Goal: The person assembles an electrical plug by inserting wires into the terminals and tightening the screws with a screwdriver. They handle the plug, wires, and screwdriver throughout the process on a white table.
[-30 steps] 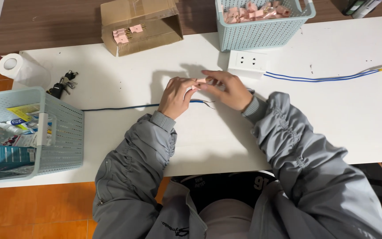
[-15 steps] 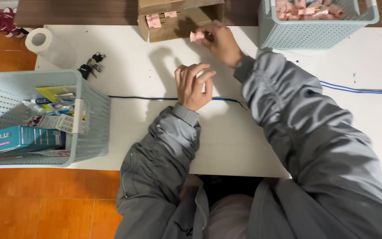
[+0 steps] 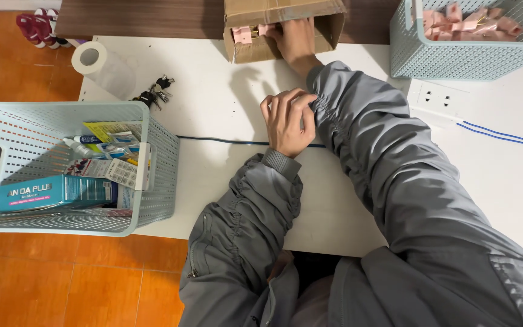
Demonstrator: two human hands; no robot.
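Two bare hands are seen over a white tabletop (image 3: 225, 97). The left hand (image 3: 289, 121) is laid palm-down near the middle of the view, fingers loosely curled and pressed on the thin dark-blue cable (image 3: 219, 141); whether the cable is pinched under the fingers cannot be told. From that hand the cable is run toward nine o'clock, as far as the pale-blue perforated plastic basket (image 3: 158, 181) hung over the table's left edge.

The right hand (image 3: 295, 39) is reached toward twelve o'clock into the open brown cardboard box (image 3: 328, 27). Its fingers are hidden inside the box, so how far they are spread, and whether anything is gripped, cannot be told. Just beside it, toward nine o'clock, small pink clips (image 3: 243, 33) are seen in the box mouth.

Toward two o'clock a second pale-blue perforated basket (image 3: 455, 57) holding more pink pieces (image 3: 473, 18) is cut off by the upper edge. Below it a white socket strip (image 3: 437, 97) is set flat, and a blue cable pair (image 3: 503, 136) is led off toward three o'clock.

Toward ten o'clock a white paper roll (image 3: 95, 60) and a bunch of dark keys (image 3: 152, 94) are found. The left basket is filled with small packets and a teal carton (image 3: 55, 192); their details are too small to make out.

Orange floor tiles (image 3: 25, 278) are visible beyond the table, with red shoes (image 3: 37, 24) at the far corner. Much of the tabletop is covered by grey jacket sleeves (image 3: 394, 169).
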